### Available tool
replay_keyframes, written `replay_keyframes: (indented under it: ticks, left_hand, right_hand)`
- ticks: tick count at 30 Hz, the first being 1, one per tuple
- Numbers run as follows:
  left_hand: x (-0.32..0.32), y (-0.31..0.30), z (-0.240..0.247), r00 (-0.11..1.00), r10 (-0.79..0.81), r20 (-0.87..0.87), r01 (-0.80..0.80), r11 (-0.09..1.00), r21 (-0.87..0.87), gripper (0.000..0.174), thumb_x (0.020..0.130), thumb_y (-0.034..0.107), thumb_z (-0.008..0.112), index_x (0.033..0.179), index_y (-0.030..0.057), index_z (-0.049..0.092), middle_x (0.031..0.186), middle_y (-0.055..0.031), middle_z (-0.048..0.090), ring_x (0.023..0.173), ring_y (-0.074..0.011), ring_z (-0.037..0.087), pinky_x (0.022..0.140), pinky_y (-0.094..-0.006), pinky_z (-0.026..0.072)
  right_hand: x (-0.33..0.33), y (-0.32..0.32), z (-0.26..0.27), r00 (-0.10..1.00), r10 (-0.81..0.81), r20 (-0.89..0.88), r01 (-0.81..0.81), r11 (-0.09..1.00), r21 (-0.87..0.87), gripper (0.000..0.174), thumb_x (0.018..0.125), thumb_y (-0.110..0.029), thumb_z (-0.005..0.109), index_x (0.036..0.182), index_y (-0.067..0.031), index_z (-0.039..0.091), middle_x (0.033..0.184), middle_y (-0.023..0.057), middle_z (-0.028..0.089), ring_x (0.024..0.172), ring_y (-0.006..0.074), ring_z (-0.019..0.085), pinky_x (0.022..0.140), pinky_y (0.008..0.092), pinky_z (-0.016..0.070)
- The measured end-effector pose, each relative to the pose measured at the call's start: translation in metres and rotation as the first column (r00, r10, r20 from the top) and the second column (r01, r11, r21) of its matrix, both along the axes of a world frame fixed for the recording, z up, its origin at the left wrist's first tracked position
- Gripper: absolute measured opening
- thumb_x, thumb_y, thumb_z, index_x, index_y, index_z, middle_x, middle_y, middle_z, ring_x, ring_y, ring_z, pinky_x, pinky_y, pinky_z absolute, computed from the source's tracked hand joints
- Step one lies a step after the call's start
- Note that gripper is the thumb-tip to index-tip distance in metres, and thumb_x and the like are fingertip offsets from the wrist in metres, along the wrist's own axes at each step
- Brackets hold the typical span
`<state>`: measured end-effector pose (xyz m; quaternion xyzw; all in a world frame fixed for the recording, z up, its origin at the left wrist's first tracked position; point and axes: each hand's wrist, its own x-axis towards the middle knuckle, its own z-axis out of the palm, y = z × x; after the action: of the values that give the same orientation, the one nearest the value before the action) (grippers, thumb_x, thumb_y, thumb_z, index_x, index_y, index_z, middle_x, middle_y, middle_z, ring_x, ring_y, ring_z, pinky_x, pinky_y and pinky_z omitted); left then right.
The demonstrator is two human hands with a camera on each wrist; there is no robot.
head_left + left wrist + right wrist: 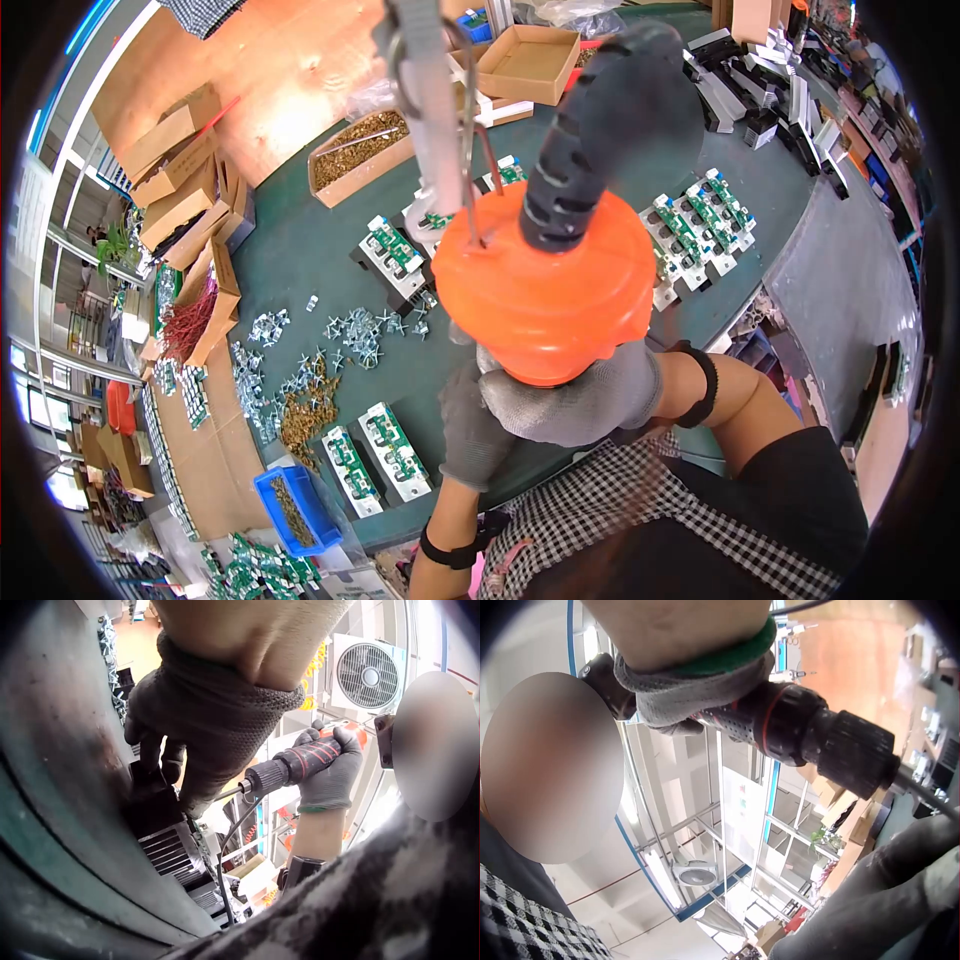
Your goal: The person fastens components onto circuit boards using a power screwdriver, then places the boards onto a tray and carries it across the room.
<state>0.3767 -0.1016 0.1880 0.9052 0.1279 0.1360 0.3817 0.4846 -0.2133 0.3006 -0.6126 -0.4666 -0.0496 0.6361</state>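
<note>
My right hand (580,395), in a grey glove, grips an electric screwdriver (545,290) with an orange top. In the left wrist view the screwdriver's black body (304,760) slants down to a thin bit beside my left hand's fingertips. My gloved left hand (214,724) holds a black finned block (169,851), fingers bent over its edge; a green board edge shows along the block. From the head, the screwdriver hides that work, and my left hand (475,425) is low, beside the right. The right wrist view shows the chuck (855,754) and bit pointing towards the left hand (877,900).
Two board units (395,450) lie at the near left, others (700,230) to the right. Loose screws and small metal parts (360,335) are heaped left of my hands, near a blue bin (297,508). A cardboard tray (360,155) stands behind; metal parts pile at the back right.
</note>
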Motion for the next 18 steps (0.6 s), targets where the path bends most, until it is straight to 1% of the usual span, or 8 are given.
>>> replay_keyframes:
  ticks: [3,6,9,11,14,16,17,18]
  left_hand:
    - [-0.001,0.002,-0.004,0.994,-0.069,0.081,0.061,0.994,0.092,0.027,0.075,0.023,0.07,0.097,0.0065,0.066,0.091,-0.0118,0.061,0.087,-0.0319,0.059,0.08,-0.0431,0.0412]
    - [0.001,-0.003,0.007,0.986,-0.052,0.159,0.06,0.997,-0.051,0.023,0.074,0.017,0.069,0.093,0.0059,0.068,0.093,-0.0123,0.062,0.085,-0.0312,0.06,0.073,-0.041,0.0435]
    - [-0.006,-0.004,-0.002,0.996,-0.061,0.072,0.066,0.996,-0.064,0.026,0.073,0.014,0.07,0.097,0.0047,0.067,0.094,-0.013,0.062,0.082,-0.0323,0.06,0.07,-0.0402,0.0458]
    - [-0.008,-0.008,-0.019,0.98,-0.07,0.184,0.063,0.997,0.045,0.026,0.073,0.013,0.069,0.098,0.0041,0.067,0.095,-0.0139,0.062,0.082,-0.0322,0.061,0.07,-0.0399,0.0472]
    - [-0.015,-0.009,-0.023,0.987,-0.061,0.146,0.051,0.996,0.073,0.034,0.078,0.012,0.066,0.111,0.0052,0.063,0.098,-0.0153,0.061,0.085,-0.0303,0.061,0.075,-0.0385,0.0489]
    - [-0.017,-0.01,0.002,1.0,-0.015,0.026,0.016,0.998,-0.063,0.041,0.081,0.012,0.065,0.12,0.0065,0.059,0.1,-0.0146,0.061,0.087,-0.0279,0.061,0.077,-0.0369,0.0494]
    - [-0.019,-0.006,-0.002,1.0,-0.017,-0.016,0.013,0.967,-0.255,0.051,0.083,0.012,0.064,0.132,0.0059,0.049,0.102,-0.013,0.06,0.089,-0.0254,0.061,0.08,-0.0356,0.0494]
    - [-0.021,-0.006,-0.003,1.0,0.008,0.018,-0.004,0.973,-0.232,0.053,0.083,0.013,0.064,0.132,0.005,0.047,0.103,-0.0129,0.06,0.09,-0.0249,0.06,0.08,-0.0356,0.0494]
  right_hand:
    - [-0.002,0.003,-0.008,0.998,0.005,-0.055,-0.007,0.999,-0.045,0.051,0.064,-0.007,0.071,0.11,-0.0017,0.05,0.092,0.0119,0.058,0.075,0.0255,0.061,0.069,0.0318,0.0485]
    - [-0.002,0.0,-0.008,0.996,-0.044,0.079,0.05,0.996,-0.072,0.052,0.064,-0.006,0.071,0.111,-0.0018,0.049,0.092,0.0115,0.059,0.077,0.0245,0.061,0.07,0.0312,0.0488]
    - [-0.004,-0.002,-0.002,0.976,-0.117,0.186,0.132,0.988,-0.075,0.053,0.065,-0.006,0.07,0.113,-0.0018,0.049,0.091,0.0104,0.06,0.078,0.0223,0.062,0.071,0.03,0.0489]
    - [-0.003,-0.002,0.001,0.976,-0.115,0.187,0.139,0.983,-0.121,0.054,0.065,-0.005,0.07,0.114,-0.0019,0.049,0.091,0.009,0.061,0.079,0.0191,0.062,0.071,0.0288,0.0487]
    - [0.005,0.0,0.008,0.993,-0.038,0.112,0.041,0.999,-0.028,0.051,0.065,-0.003,0.067,0.114,-0.0022,0.05,0.093,0.0079,0.063,0.077,0.0142,0.061,0.07,0.0272,0.0489]
    - [0.014,-0.003,0.021,0.99,0.13,-0.055,-0.124,0.988,0.095,0.047,0.066,0.001,0.063,0.111,-0.002,0.052,0.097,0.0084,0.064,0.076,0.0119,0.061,0.068,0.0265,0.0495]
    - [0.021,-0.012,0.029,0.986,0.153,-0.069,-0.146,0.985,0.093,0.052,0.066,0.0,0.061,0.116,-0.0026,0.049,0.101,0.011,0.064,0.073,0.0142,0.062,0.068,0.0273,0.0505]
    - [0.024,-0.017,0.033,0.982,0.156,-0.106,-0.144,0.983,0.112,0.056,0.065,0.0,0.06,0.119,-0.0024,0.047,0.103,0.0131,0.064,0.071,0.0157,0.063,0.066,0.0277,0.0512]
